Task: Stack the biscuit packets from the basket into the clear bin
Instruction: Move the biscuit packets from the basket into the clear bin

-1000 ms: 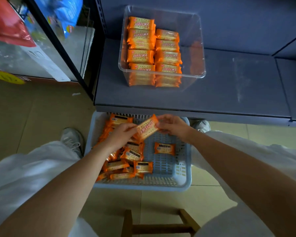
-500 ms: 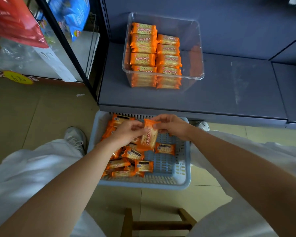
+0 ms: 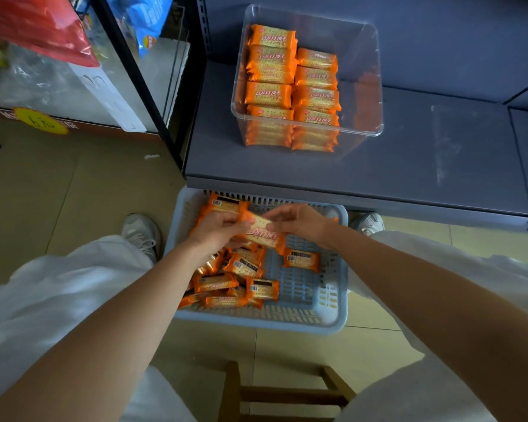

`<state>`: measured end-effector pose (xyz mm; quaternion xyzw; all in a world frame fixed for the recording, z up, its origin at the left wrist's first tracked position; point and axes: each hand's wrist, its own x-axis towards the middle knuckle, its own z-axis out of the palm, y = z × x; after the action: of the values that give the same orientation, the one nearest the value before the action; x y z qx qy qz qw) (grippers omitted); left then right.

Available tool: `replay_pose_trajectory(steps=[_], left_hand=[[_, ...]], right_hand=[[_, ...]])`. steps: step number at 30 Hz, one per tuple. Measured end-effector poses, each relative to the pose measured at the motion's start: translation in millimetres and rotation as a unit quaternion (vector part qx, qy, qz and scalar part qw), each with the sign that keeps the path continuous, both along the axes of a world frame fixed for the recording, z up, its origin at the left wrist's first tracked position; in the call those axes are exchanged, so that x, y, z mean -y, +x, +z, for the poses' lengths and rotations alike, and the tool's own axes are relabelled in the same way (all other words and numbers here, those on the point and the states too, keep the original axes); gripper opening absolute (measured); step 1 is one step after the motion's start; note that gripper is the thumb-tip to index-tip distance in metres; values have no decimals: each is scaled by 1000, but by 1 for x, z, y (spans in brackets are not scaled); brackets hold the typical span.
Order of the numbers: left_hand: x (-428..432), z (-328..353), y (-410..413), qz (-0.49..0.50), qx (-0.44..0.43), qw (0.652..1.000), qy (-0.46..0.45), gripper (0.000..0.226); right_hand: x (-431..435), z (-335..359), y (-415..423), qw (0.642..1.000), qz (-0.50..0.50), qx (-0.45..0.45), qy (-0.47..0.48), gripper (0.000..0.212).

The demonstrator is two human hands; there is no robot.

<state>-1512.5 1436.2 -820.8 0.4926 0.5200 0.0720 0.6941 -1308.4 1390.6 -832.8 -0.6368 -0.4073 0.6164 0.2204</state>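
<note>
On the grey shelf (image 3: 424, 153) sits the clear bin (image 3: 375, 86), with two orange stacks (image 3: 272, 92) inside, same as before. Below it on the floor is the blue basket (image 3: 336, 318), far edge hidden under the shelf lip, loose biscuit packets (image 3: 244, 266) heaped at its left. Over the basket, left hand (image 3: 217, 229) and right hand (image 3: 299, 222) both pinch one held packet (image 3: 264, 231). Half a second ago it stood on end; now it lies tilted, printed face up. Fingers cover its left end. Lower bin rows blur through the wall.
</note>
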Motion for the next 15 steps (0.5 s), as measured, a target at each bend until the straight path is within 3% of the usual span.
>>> replay_pose_trajectory(steps=[3, 8, 12, 15], left_hand=[[1, -25, -12, 50, -43, 998, -15, 10], [3, -79, -36, 115, -133, 984, -20, 23], [1, -111, -49, 127, -184, 975, 8, 26], [1, -134, -57, 133, -203, 969, 44, 30]], right_hand=[[-10, -28, -7, 998, -30, 54, -1, 24], [-13, -89, -16, 990, -32, 129, -55, 21], [-8, -130, -33, 985, -35, 118, -122, 17], [-8, -154, -45, 977, 19, 168, -133, 46]])
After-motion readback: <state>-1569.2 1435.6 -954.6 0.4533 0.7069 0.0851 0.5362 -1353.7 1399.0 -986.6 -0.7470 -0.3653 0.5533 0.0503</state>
